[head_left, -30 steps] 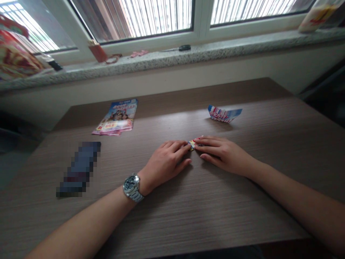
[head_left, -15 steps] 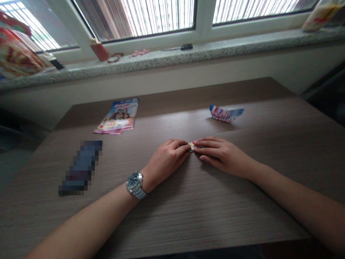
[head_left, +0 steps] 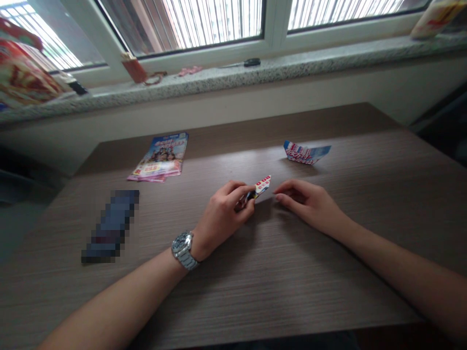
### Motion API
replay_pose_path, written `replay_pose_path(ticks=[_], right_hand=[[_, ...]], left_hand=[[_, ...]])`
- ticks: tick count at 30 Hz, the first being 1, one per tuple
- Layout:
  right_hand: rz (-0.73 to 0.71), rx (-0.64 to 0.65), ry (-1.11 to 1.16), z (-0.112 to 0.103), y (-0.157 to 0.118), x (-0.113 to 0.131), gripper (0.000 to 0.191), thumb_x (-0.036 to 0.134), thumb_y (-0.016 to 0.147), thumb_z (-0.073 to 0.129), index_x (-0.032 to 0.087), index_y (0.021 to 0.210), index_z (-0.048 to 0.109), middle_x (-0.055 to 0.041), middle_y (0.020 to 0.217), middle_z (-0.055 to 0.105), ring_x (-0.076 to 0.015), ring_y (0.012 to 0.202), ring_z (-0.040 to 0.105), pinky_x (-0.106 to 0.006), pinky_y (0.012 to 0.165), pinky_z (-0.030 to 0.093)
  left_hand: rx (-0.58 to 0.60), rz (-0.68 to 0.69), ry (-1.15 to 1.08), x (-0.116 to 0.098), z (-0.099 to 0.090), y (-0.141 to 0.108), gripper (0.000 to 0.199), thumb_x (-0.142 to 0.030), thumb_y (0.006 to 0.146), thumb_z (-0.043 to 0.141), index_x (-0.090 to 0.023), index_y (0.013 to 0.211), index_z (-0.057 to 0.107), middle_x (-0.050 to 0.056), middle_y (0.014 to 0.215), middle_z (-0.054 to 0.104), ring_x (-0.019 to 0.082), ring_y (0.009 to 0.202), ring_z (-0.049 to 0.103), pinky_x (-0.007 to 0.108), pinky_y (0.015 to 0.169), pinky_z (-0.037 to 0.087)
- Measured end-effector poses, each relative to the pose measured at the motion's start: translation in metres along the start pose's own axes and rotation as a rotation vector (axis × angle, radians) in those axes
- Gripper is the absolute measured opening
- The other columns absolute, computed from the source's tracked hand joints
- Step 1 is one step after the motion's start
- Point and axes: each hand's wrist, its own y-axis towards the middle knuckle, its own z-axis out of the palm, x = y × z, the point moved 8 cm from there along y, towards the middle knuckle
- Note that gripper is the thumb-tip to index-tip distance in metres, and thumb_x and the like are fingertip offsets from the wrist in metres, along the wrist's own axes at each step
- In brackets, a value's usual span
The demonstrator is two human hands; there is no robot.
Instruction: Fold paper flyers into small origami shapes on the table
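Note:
Between the fingers and thumb of my left hand [head_left: 228, 209] is a small folded paper piece [head_left: 263, 184], printed in white, red and yellow. Its pointed end sticks out to the right, tilted up off the table, and my fingers cover the rest. My right hand [head_left: 310, 201] is just right of that tip, apart from it, with loosely curled fingers, a small gap to the thumb and nothing visible in them. Beyond my right hand stands a folded paper boat [head_left: 304, 153] in blue, white and red print.
Printed leaflets [head_left: 162, 155] lie stacked at the back left of the wooden table [head_left: 226, 301]. A blurred-out dark flat object [head_left: 111, 226] rests left of my forearm. Behind runs a stone windowsill [head_left: 292, 70] with a red box [head_left: 134, 68] and a dark-handled tool [head_left: 251, 62].
My right hand has let go of the folded paper and moved slightly right. My left hand has lifted and tilted the paper, so its printed tip now shows.

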Motion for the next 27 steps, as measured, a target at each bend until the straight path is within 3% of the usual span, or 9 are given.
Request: replay_pose_path(ticks=[3, 7, 10, 16, 27], right_hand=[[0.101, 0.075, 0.197, 0.014, -0.003, -0.004, 0.026, 0.044, 0.092, 0.067, 0.021, 0.102, 0.071, -0.0052, 0.094, 0.076, -0.0208, 0.081, 0.071, -0.034, 0.075, 0.057], [0.13, 0.117, 0.362, 0.026, -0.006, 0.001, 0.026, 0.042, 0.09, 0.07, 0.02, 0.104, 0.072, -0.0047, 0.103, 0.077, -0.0221, 0.094, 0.074, -0.034, 0.086, 0.058], [0.146, 0.107, 0.427, 0.028, -0.007, 0.003, 0.027, 0.04, 0.088, 0.073, 0.021, 0.106, 0.072, -0.0042, 0.103, 0.079, -0.0221, 0.095, 0.075, -0.034, 0.087, 0.059], [0.13, 0.066, 0.436, 0.023, -0.006, 0.007, 0.023, 0.04, 0.086, 0.075, 0.021, 0.099, 0.075, -0.0041, 0.097, 0.08, -0.0223, 0.09, 0.076, -0.034, 0.083, 0.06], [0.109, 0.099, 0.386, 0.026, -0.009, 0.007, 0.025, 0.041, 0.09, 0.071, 0.021, 0.104, 0.072, -0.0044, 0.099, 0.077, -0.0214, 0.09, 0.074, -0.033, 0.081, 0.06]], left_hand=[[-0.022, -0.01, -0.069, -0.005, -0.001, 0.0, 0.03, -0.015, 0.093, 0.064, -0.02, 0.122, 0.069, 0.007, 0.114, 0.066, 0.014, 0.09, 0.067, 0.028, 0.083, 0.059], [-0.026, 0.031, -0.101, -0.015, 0.001, -0.001, 0.031, -0.017, 0.095, 0.064, -0.02, 0.126, 0.066, 0.007, 0.116, 0.066, 0.015, 0.097, 0.067, 0.03, 0.089, 0.058], [0.0, 0.053, -0.123, -0.02, 0.004, -0.003, 0.032, -0.019, 0.096, 0.064, -0.021, 0.128, 0.065, 0.007, 0.119, 0.065, 0.016, 0.103, 0.066, 0.03, 0.092, 0.057], [0.058, 0.031, -0.199, -0.021, 0.01, -0.005, 0.035, -0.022, 0.096, 0.066, -0.024, 0.131, 0.063, 0.007, 0.121, 0.065, 0.017, 0.104, 0.066, 0.032, 0.094, 0.056], [0.11, -0.04, -0.388, -0.019, 0.014, -0.004, 0.032, -0.025, 0.098, 0.064, -0.022, 0.13, 0.065, 0.007, 0.115, 0.064, 0.014, 0.094, 0.067, 0.027, 0.083, 0.06]])
